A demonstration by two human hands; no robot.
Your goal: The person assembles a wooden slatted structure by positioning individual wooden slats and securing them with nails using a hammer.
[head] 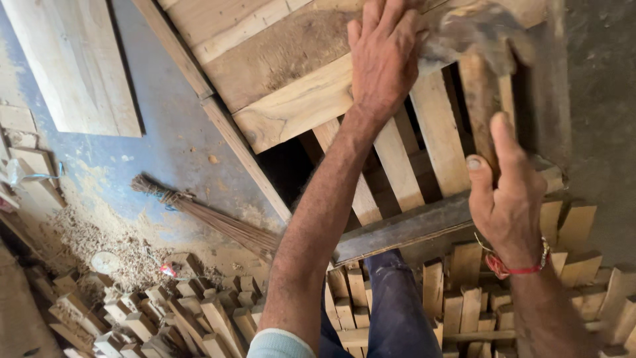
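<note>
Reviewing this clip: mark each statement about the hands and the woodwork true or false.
1. The right hand grips a hammer by its wooden handle. True.
2. The left hand holds a saw. False: it presses flat on a plank.
3. A broom lies on the floor. True.
4. The right wrist is bare. False: it wears a red thread band.
5. Wood blocks lie heaped below. True.

Hammer head (474,30) motion-blurred; shape unresolved. Left hand (384,56) fingertips cut off by the top edge. Right hand (507,199) covers the lower hammer handle (480,99). Left arm hides part of the slatted frame (424,159). Below the slats: dark, unreadable.
</note>
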